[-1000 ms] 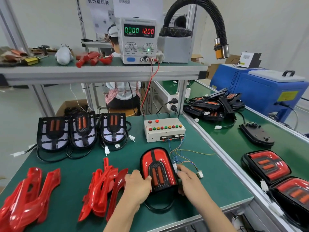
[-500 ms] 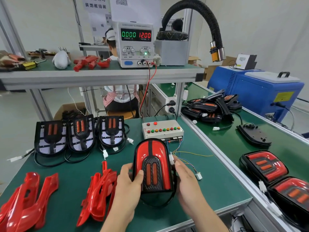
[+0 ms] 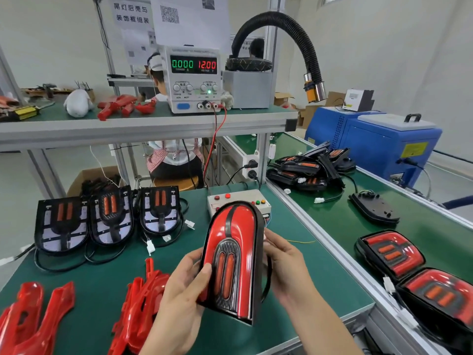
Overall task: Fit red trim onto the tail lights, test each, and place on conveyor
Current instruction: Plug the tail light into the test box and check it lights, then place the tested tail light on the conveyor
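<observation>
Tail light [image 3: 234,257] with red trim fitted is held upright above the bench [image 3: 294,316]. Left hand [image 3: 184,285] grips its left edge, thumb curled onto the face. Right hand [image 3: 286,267] clasps the right edge, fingers curled behind.

The glossy red plastic trim on the black-housed tail light [image 3: 234,260] shines smooth. Left of that tail light, loose glossy red plastic trim pieces [image 3: 139,306] lie on the matt green bench mat [image 3: 84,278], edged by a brushed aluminium rail [image 3: 330,249].
</observation>
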`<state>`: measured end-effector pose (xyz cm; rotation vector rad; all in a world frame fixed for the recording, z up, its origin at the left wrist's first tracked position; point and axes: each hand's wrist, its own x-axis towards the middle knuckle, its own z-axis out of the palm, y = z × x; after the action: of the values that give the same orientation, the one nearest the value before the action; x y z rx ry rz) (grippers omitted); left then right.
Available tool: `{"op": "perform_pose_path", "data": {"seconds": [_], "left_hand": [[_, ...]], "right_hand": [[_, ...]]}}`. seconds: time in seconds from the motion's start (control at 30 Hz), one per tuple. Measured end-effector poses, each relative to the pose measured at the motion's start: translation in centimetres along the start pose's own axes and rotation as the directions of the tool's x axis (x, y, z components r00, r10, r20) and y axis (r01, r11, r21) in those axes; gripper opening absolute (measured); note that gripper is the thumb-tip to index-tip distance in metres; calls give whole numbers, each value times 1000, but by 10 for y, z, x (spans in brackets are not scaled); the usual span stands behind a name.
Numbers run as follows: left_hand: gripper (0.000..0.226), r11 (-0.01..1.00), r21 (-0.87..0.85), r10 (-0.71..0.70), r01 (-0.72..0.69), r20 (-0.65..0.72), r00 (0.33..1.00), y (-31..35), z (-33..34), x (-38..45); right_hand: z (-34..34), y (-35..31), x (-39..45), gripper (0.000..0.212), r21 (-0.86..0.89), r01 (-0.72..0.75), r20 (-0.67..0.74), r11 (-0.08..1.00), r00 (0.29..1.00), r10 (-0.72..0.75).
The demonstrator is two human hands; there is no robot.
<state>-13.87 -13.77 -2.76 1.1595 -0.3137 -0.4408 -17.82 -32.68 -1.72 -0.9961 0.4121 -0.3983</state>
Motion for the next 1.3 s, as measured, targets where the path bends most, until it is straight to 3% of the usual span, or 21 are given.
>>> {"op": "perform_pose_path", "data": {"seconds": [0.13, 0.27, 0.33, 0.47, 0.57, 0.73, 0.97, 1.1, 1.23, 1.3], "left_hand": [[40, 996, 84, 30, -36, 75, 997, 0, 1, 1], [41, 999, 43, 26, -28, 55, 998, -2, 2, 1], [40, 1000, -6, -2, 3, 55, 999, -2, 1, 2], [52, 998, 40, -49, 43, 164, 985, 0, 3, 7], [53, 990, 132, -76, 54, 167, 983, -2, 8, 12], [36, 976, 218, -54, 20, 149, 987, -6, 19, 15], [71, 975, 89, -216, 204, 152, 965, -16, 26, 22], [72, 964, 24, -263, 265, 239, 935, -22, 38, 34], [49, 971, -46, -225, 235, 156, 962, -34, 56, 42], [43, 971, -87, -210, 222, 131, 969, -36, 68, 46]], "right_hand": [[-2, -7, -1, 24, -14, -15, -16, 1000, 1000, 15], [-5, -14, 3, 29, 243, -124, -41, 962, 990, 138], [-7, -14, 3, 38, 366, -261, 26, 893, 962, 271], [-2, -16, -4, 46, 253, -486, 251, 837, 868, 428], [-2, -21, -7, 47, 131, -443, 274, 887, 876, 397], [-29, -15, -7, 89, 286, -439, 138, 852, 898, 417], [-42, -32, -17, 98, 238, -489, 205, 839, 870, 449], [-47, -42, -20, 100, 226, -453, 142, 862, 891, 431], [-54, -49, -22, 105, 267, -390, 100, 881, 921, 378], [-58, -51, -25, 105, 208, -298, 14, 932, 953, 301]]}}
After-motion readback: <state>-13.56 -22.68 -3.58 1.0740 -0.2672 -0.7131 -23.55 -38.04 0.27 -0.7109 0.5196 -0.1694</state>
